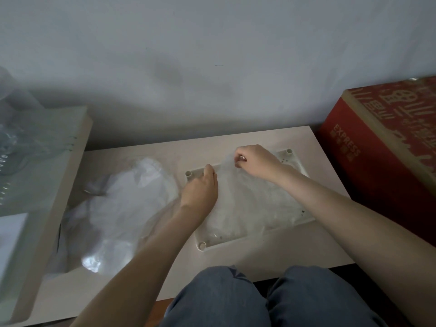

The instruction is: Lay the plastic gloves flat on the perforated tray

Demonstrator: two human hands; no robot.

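Beige tabletop (236,260) stands against a plain grey wall (212,55). Perforated tray (289,154) lies on it, covered by thin plastic gloves (250,204). Left hand (200,192) pinches the film at the tray's far left corner; right hand (256,161) pinches its far edge, fingers curled shut. Loose plastic heap (122,208) lies left. Red carton (382,147) at right reads "EXPRESS".

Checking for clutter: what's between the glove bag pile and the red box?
In the head view, the perforated tray lies between the bag pile and red box, covered by plastic gloves that the left hand and right hand pinch.
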